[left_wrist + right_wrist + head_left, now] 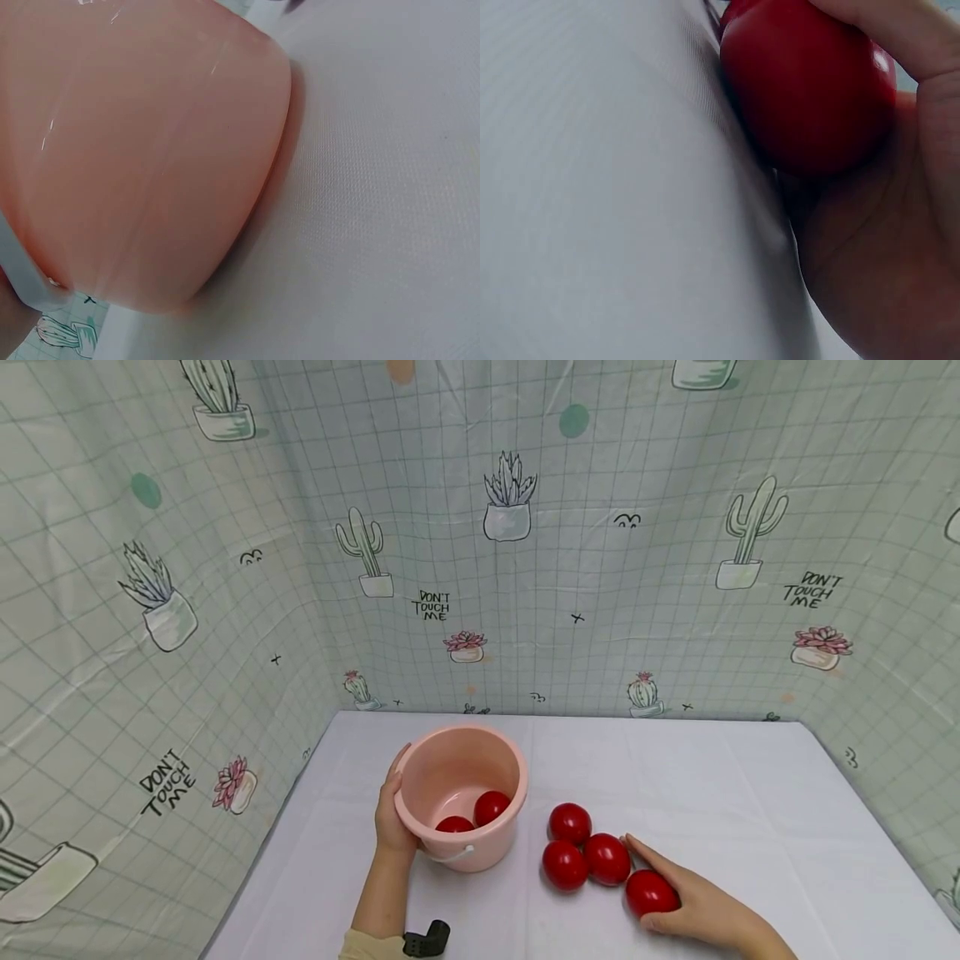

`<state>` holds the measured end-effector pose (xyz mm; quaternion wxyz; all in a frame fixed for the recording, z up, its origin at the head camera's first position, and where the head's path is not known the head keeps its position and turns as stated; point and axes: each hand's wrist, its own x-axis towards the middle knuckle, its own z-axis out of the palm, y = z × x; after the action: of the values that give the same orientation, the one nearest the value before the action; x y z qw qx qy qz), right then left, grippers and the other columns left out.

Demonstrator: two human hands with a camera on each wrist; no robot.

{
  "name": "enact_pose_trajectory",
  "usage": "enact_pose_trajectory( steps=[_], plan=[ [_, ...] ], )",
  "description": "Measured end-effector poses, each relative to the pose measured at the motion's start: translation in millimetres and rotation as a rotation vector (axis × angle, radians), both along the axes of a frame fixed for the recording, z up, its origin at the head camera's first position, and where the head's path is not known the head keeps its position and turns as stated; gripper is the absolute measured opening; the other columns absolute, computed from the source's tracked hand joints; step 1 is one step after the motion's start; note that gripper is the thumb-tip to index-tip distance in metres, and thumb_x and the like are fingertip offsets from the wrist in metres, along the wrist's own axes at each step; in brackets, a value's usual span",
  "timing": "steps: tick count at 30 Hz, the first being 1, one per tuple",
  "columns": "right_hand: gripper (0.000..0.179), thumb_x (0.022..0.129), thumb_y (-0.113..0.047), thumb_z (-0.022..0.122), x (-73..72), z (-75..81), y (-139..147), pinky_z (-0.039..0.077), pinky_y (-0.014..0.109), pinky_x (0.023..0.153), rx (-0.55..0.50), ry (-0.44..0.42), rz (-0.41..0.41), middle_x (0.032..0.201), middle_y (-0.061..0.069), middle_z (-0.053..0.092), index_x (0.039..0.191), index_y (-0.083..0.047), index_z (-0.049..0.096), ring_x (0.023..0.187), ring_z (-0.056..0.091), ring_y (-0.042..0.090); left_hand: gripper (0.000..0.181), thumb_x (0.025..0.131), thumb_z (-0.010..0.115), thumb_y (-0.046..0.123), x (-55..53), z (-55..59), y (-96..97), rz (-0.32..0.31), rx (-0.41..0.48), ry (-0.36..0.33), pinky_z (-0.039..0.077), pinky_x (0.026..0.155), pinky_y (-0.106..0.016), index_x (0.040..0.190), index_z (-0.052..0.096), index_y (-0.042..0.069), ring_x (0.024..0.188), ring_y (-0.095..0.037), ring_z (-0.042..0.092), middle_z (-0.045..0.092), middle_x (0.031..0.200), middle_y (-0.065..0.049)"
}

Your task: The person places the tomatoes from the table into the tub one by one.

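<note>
A pink bucket (491,847) stands on the white cloth, with two glossy red balls (492,807) in the bottom. My left hand (396,818) holds the bucket by its left side, fingers along the outer wall near the rim. In the left wrist view the bucket wall (150,150) fills the left half. My right hand (697,897) grips another red ball (649,893) on the cloth, thumb at the near side and fingers round the far side. The right wrist view shows this red ball (810,90) against the palm. Several more red balls (566,865) lie just left of it.
The white cloth (675,777) covers the table. Behind and at both sides hangs a cactus-print fabric (570,560). The bucket's white handle (453,857) hangs down at its front. A black band (427,939) is on my left wrist.
</note>
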<state>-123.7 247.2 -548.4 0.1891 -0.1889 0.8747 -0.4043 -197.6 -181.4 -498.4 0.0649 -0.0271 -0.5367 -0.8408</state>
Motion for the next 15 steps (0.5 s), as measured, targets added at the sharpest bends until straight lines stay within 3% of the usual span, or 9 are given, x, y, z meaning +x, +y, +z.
enact_pose_trajectory(
  steps=[11,15],
  plan=[
    [0.084,0.087,-0.033,0.073,-4.9,0.6,9.9,0.051,0.020,0.092,-0.060,0.189,-0.011,0.156,0.004,0.041,0.157,-0.023,0.028,0.130,0.041,-0.010,0.055,0.100,0.021,0.030,1.0,1.4,0.6,-0.003,-0.011,-0.001,0.027,0.118,-0.045,0.153,0.034,0.024,0.140,-0.017,0.037,0.039,0.155,0.001],
    [0.082,0.087,-0.031,0.073,-10.7,3.9,13.1,0.053,0.021,0.089,-0.085,0.198,-0.012,0.154,0.006,0.044,0.156,-0.022,0.030,0.130,0.044,-0.006,0.056,0.100,0.020,0.029,0.8,0.7,1.1,0.004,-0.009,0.001,0.024,0.119,-0.043,0.155,0.030,0.020,0.141,-0.016,0.035,0.037,0.156,0.000]
  ],
)
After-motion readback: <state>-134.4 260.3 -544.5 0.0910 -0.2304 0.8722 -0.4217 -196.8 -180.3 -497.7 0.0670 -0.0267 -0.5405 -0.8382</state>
